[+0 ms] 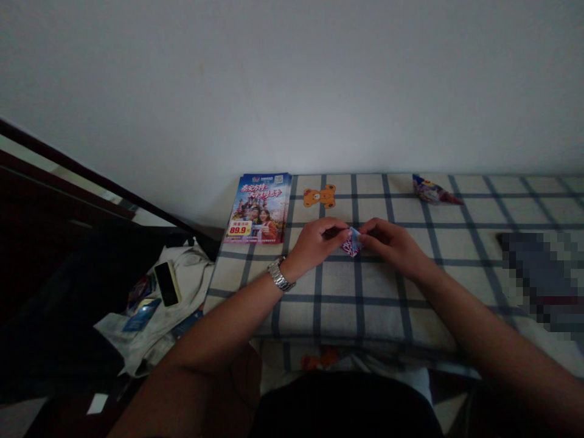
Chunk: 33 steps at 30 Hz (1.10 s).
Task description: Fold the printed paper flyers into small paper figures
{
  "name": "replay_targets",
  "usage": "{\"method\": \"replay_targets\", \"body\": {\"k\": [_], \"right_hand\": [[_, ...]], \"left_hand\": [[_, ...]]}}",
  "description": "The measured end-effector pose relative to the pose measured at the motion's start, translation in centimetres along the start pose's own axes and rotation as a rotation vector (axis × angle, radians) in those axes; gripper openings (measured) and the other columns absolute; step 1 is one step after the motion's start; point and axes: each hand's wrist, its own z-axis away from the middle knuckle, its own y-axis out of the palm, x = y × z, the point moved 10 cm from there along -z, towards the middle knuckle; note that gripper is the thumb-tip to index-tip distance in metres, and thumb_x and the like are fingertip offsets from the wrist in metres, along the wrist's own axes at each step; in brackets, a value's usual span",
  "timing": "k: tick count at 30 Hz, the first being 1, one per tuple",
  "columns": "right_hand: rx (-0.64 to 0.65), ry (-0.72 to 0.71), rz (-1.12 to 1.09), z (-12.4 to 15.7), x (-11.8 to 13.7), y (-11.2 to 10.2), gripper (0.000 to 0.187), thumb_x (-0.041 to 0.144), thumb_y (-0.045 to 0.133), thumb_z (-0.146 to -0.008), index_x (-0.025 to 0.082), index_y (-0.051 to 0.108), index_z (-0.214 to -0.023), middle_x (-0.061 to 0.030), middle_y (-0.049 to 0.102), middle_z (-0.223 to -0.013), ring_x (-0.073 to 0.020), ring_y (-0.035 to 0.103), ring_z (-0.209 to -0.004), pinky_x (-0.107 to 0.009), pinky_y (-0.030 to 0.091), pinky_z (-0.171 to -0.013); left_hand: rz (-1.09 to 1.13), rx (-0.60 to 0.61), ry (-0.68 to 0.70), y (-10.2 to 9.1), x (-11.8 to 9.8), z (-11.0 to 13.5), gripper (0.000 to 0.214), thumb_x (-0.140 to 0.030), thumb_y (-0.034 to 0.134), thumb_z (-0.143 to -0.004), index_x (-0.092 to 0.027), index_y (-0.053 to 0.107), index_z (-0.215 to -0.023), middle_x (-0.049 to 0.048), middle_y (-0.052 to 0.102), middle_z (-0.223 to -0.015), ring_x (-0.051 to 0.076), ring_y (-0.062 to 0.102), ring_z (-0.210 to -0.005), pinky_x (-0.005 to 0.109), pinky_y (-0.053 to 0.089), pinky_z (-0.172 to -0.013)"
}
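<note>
A small folded paper (351,246), printed in red, white and blue, is held between both hands just above the checked tablecloth (337,292). My left hand (317,243), with a metal watch at the wrist, pinches its left edge between thumb and fingertips. On the other side, my right hand (390,243) pinches the upper right edge the same way. The fingertips of the two hands nearly meet. Behind the left hand lies a flat orange bear cutout (319,196).
A stack of printed flyers (258,210) lies at the table's back left. Near the wall at the right sits a folded colourful paper piece (433,190). A pixelated dark object (542,274) is far right. Lower left, a phone (168,284) rests on white cloth or bags.
</note>
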Motion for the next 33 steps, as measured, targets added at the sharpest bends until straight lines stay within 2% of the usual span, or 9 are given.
{"method": "replay_targets", "body": {"k": [7, 15, 25, 33], "right_hand": [[0.001, -0.006, 0.054, 0.2, -0.3, 0.3, 0.027, 0.049, 0.071, -0.095, 0.023, 0.069, -0.103, -0.004, 0.075, -0.092, -0.0202, 0.07, -0.082, -0.032, 0.056, -0.072], [0.003, -0.039, 0.261, 0.2, -0.2, 0.1, 0.024, 0.047, 0.068, -0.098, 0.024, 0.07, -0.102, -0.0033, 0.076, -0.089, -0.0196, 0.07, -0.078, -0.032, 0.054, -0.07], [-0.134, -0.087, 0.222, 0.2, 0.7, -1.3, 0.026, 0.051, 0.071, -0.096, 0.025, 0.069, -0.094, -0.0031, 0.075, -0.085, -0.0194, 0.07, -0.074, -0.033, 0.058, -0.069], [-0.088, -0.095, 0.228, 0.3, 0.8, -0.5, 0.025, 0.05, 0.069, -0.097, 0.025, 0.07, -0.102, -0.0048, 0.076, -0.094, -0.0215, 0.072, -0.082, -0.035, 0.06, -0.074]], "left_hand": [[-0.126, 0.011, 0.059, -0.1, -1.0, 0.0, 0.016, -0.034, 0.069, -0.101, -0.02, 0.075, -0.095, 0.0013, 0.076, -0.088, 0.013, 0.07, -0.081, 0.026, 0.052, -0.073], [-0.224, 0.01, 0.11, 0.1, -1.8, 0.2, 0.015, -0.033, 0.07, -0.1, -0.021, 0.076, -0.096, 0.0014, 0.077, -0.09, 0.014, 0.071, -0.083, 0.027, 0.054, -0.079], [-0.168, -0.017, 0.083, -0.4, -1.9, 0.2, 0.016, -0.035, 0.069, -0.101, -0.023, 0.075, -0.109, 0.0029, 0.076, -0.099, 0.014, 0.072, -0.086, 0.026, 0.059, -0.079], [-0.205, -0.014, 0.091, -0.4, -1.7, 0.2, 0.008, -0.03, 0.071, -0.1, -0.022, 0.074, -0.102, 0.0012, 0.074, -0.094, 0.013, 0.07, -0.085, 0.026, 0.057, -0.078]]}}
